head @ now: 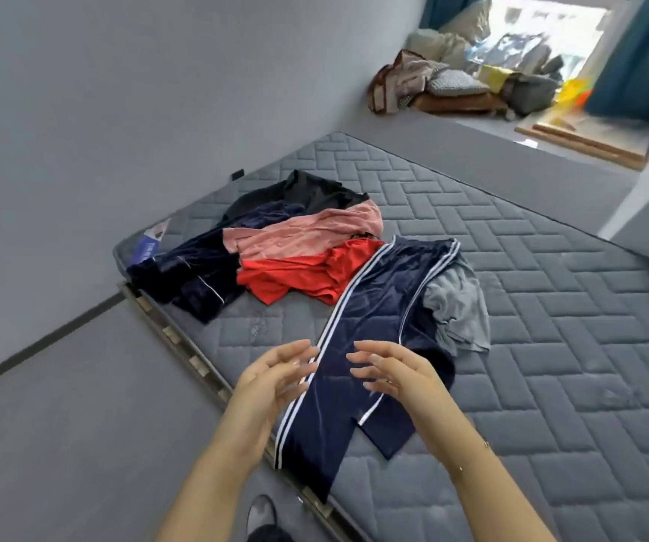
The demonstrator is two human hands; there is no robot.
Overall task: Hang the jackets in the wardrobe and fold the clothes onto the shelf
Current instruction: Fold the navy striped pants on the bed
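Navy trousers (373,326) with white side stripes lie spread lengthwise on the grey quilted mattress (549,307), one leg hanging over its near edge. Left hand (272,385) and right hand (397,375) hover over them, fingers loose, grasping nothing. Beside the waistband lies a grey garment (457,311). Farther back, red (299,275), pink (307,232), navy and black clothes form a pile.
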